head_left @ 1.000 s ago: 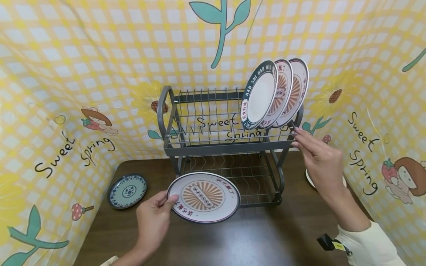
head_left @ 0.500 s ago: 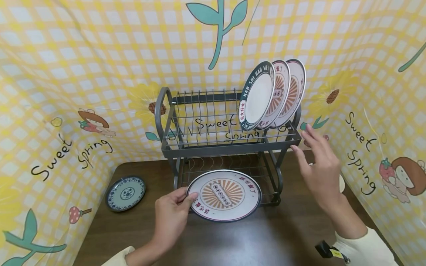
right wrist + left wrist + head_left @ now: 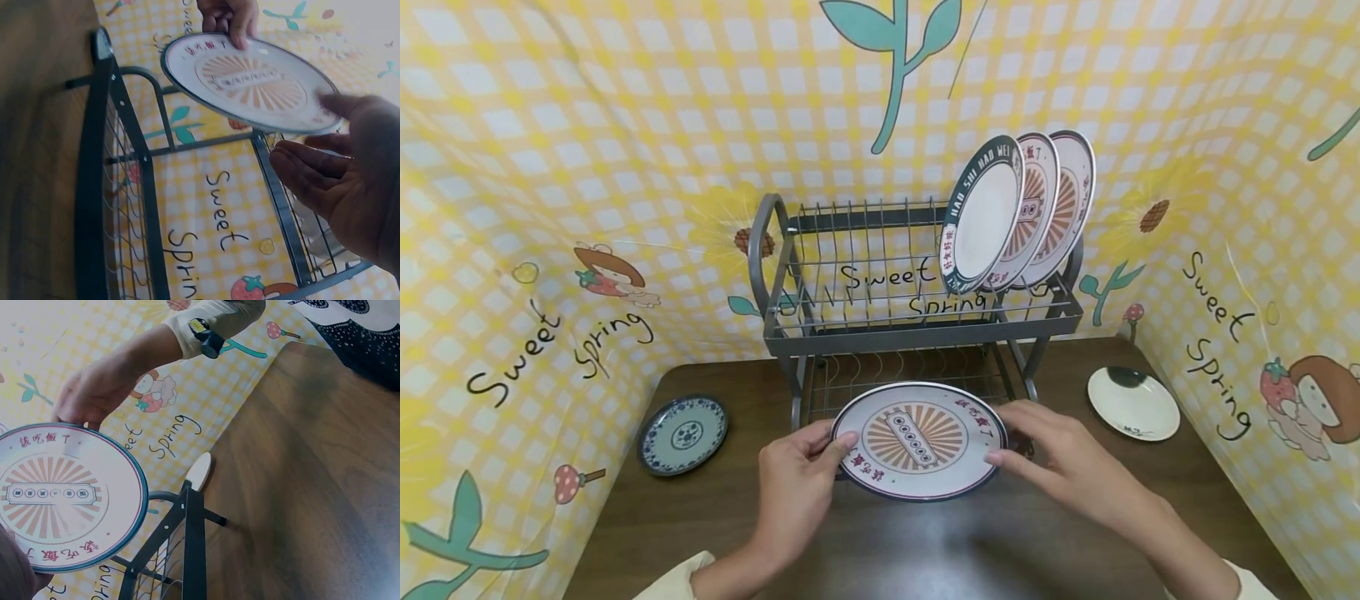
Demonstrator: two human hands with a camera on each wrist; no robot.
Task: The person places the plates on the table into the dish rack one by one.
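Observation:
My left hand (image 3: 797,471) pinches the near-left rim of a white oval-looking plate (image 3: 917,442) with a sunburst design, thumb on top and fingers underneath. My right hand (image 3: 1060,458) is at the plate's opposite rim, its thumb over the edge and its fingers below it, as the right wrist view also shows. The plate is held tilted, face up, in front of a dark grey two-tier dish rack (image 3: 917,337). On the rack's upper tier, at the right, a green-rimmed plate (image 3: 985,221) and two sunburst plates (image 3: 1071,200) stand upright.
A blue-patterned plate (image 3: 685,435) lies on the brown table (image 3: 700,533) at left. At right lies a white plate (image 3: 1133,404) with a dark patch. Yellow checked cloth (image 3: 662,125) covers the walls around the table.
My left hand has carried the sunburst plate to the right. My right hand has left the rack's right corner and come down and left to the plate's right rim.

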